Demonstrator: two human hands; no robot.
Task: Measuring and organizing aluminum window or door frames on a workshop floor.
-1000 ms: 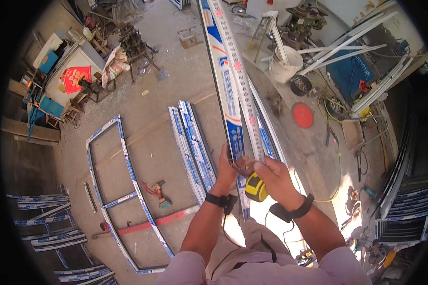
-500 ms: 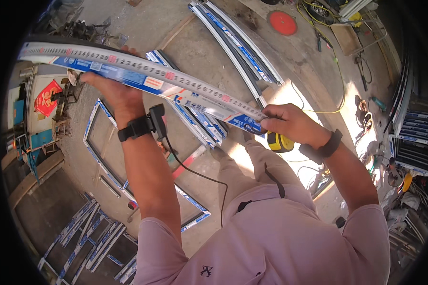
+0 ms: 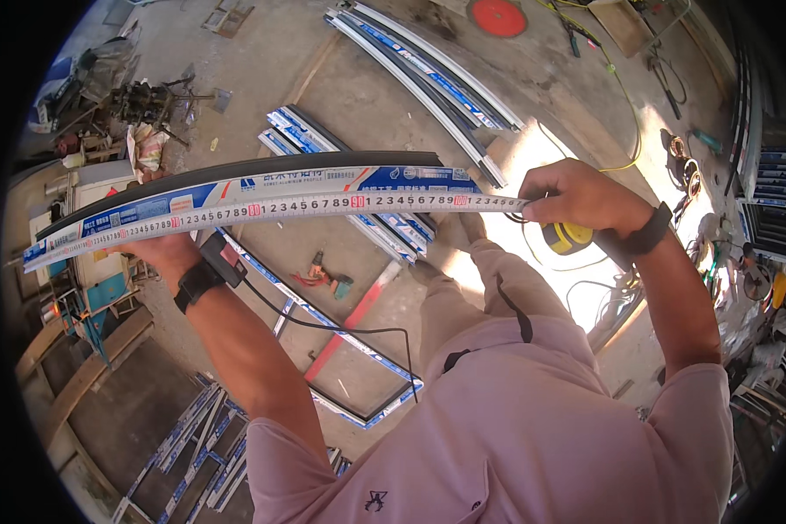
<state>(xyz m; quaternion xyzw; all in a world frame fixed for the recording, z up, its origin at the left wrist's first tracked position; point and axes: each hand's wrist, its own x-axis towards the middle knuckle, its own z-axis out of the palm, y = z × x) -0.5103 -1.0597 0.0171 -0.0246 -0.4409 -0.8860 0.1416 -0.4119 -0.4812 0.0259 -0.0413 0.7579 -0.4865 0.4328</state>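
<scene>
A long metal profile [image 3: 210, 194] with blue-and-white film and a black strip along its far side stretches across in front of me. Its left part rests in my left hand [image 3: 162, 251], which grips it from below, some fingers hidden behind it. Along the profile's near edge runs the pulled-out tape measure blade [image 3: 393, 203], white with black and red marks. Past the profile's right end, my right hand [image 3: 578, 199] pinches the blade between thumb and fingers. The yellow-and-black tape measure case [image 3: 568, 237] hangs just under that hand, partly covered.
More film-wrapped profiles [image 3: 428, 74] lie on the floor ahead, beside a red disc [image 3: 498, 16]. A film-wrapped frame [image 3: 367, 423] and a cordless drill [image 3: 317, 271] lie below my left arm. Cables trail at right near stacked profiles [image 3: 782, 205].
The profile has swung closer to level, its right end now apart from my right hand. My left hand has moved left and down, my right hand right, with more blade showing past the end.
</scene>
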